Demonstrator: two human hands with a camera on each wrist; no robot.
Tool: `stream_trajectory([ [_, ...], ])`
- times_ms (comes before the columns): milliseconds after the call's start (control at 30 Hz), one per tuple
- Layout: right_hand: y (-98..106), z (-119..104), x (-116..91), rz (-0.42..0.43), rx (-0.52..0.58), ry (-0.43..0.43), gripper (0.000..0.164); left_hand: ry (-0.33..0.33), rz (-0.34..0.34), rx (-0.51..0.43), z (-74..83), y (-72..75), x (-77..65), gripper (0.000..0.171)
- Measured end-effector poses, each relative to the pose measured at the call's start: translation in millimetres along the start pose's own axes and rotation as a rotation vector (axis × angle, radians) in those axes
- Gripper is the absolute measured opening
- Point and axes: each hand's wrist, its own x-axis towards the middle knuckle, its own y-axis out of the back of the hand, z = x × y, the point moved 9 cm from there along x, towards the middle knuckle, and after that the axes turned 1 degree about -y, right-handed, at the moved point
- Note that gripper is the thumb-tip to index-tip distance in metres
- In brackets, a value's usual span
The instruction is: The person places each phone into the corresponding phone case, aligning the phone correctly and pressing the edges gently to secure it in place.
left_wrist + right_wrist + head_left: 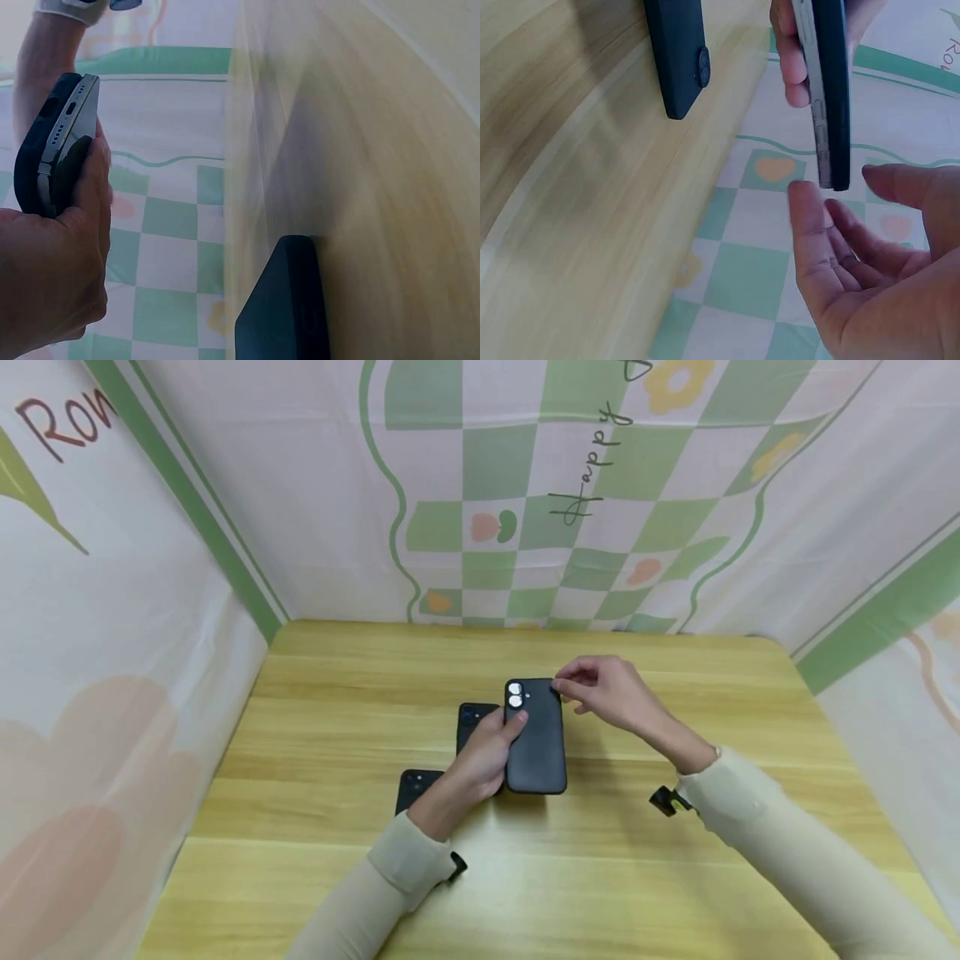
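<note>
My left hand (483,756) grips a phone (817,112) above the table, its thumb across the dark back cover (536,743). Two round camera lenses show at the upper left of that back. From the left wrist, the phone's silver bottom edge with its port lies bare beside a black case (34,161). My right hand (611,689) is at the top right corner, thumb and fingers either side of it. The right wrist view shows gaps between these fingertips and the phone. Under my left hand lies a second black phone (472,718), partly hidden.
Another black phone or case (416,785) lies nearer the front left, partly covered by my left forearm. The wooden table (337,693) ends at a patterned cloth wall (495,568) at the back. Cloth walls also stand at both sides.
</note>
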Motion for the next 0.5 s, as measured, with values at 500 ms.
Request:
stream_trajectory([
  [500,-26.3,-0.5,21.3,-0.209,0.129,-0.045,0.03,0.031,-0.045,0.025,-2.1,-9.6,-3.6,0.046],
])
